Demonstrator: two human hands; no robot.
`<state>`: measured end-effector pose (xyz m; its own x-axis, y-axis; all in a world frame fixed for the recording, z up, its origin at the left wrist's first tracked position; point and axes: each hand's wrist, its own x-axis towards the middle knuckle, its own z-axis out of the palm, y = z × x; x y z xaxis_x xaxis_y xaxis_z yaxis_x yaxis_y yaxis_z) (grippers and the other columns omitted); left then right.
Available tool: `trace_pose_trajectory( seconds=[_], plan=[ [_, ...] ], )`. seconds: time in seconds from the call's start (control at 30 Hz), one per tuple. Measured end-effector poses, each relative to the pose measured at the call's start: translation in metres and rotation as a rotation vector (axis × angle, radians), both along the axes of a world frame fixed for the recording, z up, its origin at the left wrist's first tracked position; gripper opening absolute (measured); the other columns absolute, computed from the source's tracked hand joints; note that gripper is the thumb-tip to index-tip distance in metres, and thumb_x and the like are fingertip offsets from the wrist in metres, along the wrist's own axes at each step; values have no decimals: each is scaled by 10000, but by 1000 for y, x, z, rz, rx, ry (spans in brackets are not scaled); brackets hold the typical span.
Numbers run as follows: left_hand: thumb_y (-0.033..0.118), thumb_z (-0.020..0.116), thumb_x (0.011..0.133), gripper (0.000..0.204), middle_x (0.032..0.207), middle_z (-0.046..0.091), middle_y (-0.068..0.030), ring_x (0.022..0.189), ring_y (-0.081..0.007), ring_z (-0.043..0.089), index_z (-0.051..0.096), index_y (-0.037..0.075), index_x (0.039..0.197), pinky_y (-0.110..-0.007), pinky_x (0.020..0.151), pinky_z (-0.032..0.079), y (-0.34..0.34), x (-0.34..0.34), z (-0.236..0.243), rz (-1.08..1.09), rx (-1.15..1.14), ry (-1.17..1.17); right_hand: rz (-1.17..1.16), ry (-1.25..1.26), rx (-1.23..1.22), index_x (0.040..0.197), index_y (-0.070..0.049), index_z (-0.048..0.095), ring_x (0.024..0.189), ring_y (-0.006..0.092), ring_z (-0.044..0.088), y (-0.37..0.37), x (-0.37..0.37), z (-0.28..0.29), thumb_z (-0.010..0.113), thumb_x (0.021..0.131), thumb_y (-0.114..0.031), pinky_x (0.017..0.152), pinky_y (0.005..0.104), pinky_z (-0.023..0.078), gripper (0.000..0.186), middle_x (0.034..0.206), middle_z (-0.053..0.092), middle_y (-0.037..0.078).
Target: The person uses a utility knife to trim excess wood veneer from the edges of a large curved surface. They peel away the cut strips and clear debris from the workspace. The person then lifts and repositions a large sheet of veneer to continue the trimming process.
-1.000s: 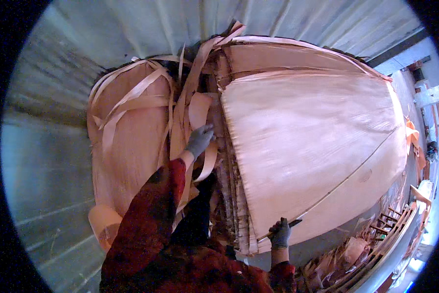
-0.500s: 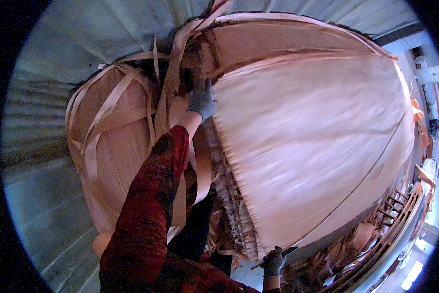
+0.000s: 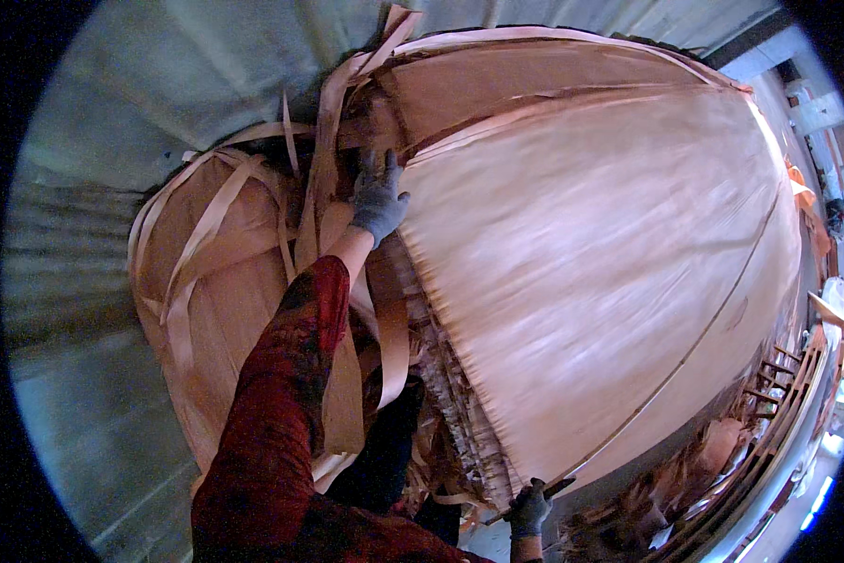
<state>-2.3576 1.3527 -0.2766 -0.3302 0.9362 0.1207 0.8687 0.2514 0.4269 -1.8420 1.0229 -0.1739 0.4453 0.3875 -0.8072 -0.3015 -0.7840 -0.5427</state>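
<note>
My left hand (image 3: 377, 208), in a grey glove, reaches up to the left edge of a large stack of pale wood veneer sheets (image 3: 600, 272), its fingers spread over that edge beside hanging veneer strips (image 3: 335, 122). My right hand (image 3: 531, 511), also gloved, is low at the stack's near left corner, closed on a long thin stick (image 3: 656, 394) that runs diagonally across the top sheet toward the right. A dark piece sticks out from that fist. Left of the big stack lies a narrower veneer pile (image 3: 217, 309) with loose strips draped over it.
A ribbed grey wall or covering (image 3: 178, 94) rises along the left and back. At lower right are veneer scraps (image 3: 722, 441) and curved wooden slats (image 3: 788, 380). Along the far right, a bright area (image 3: 828, 127) holds assorted clutter.
My left hand has moved up along the stack's left edge, and its fingers have spread. My right hand remains closed on the stick. The view has shifted, with the stacks appearing higher in it.
</note>
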Motion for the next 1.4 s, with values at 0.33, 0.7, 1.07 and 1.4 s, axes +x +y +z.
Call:
trace_pose_trajectory(
  seconds=[0.33,0.7,1.07,1.4],
  plan=[
    [260,613,726,826,1414,81,-257,1274,-408,210,148,118,1393,-480,1016,219,49,11,-12,5,-80,138,4,-116,-32,965,-35,513,331,99,348,-28,-3,-22,513,858,-215,292,256,309,209,471,391,-6],
    [180,576,717,756,1379,202,-271,1218,-424,312,213,111,1377,-446,999,279,66,15,-1,65,-164,182,-11,-117,-4,881,-33,519,350,88,348,-21,-26,-36,533,853,-194,303,236,281,164,476,375,-22],
    [76,494,712,541,1065,566,-243,1017,-347,538,442,54,1250,-374,902,409,69,15,50,-191,-353,-32,-36,-24,-24,904,-36,515,398,108,403,-18,-29,-6,535,863,-202,351,254,334,172,518,416,-5],
    [85,565,708,454,977,623,-84,859,-136,551,517,-44,1140,-268,795,433,31,116,232,-715,-338,-819,-234,407,156,1116,-84,454,452,121,386,-11,-18,58,478,887,-384,398,249,339,379,594,403,-5]
  ],
)
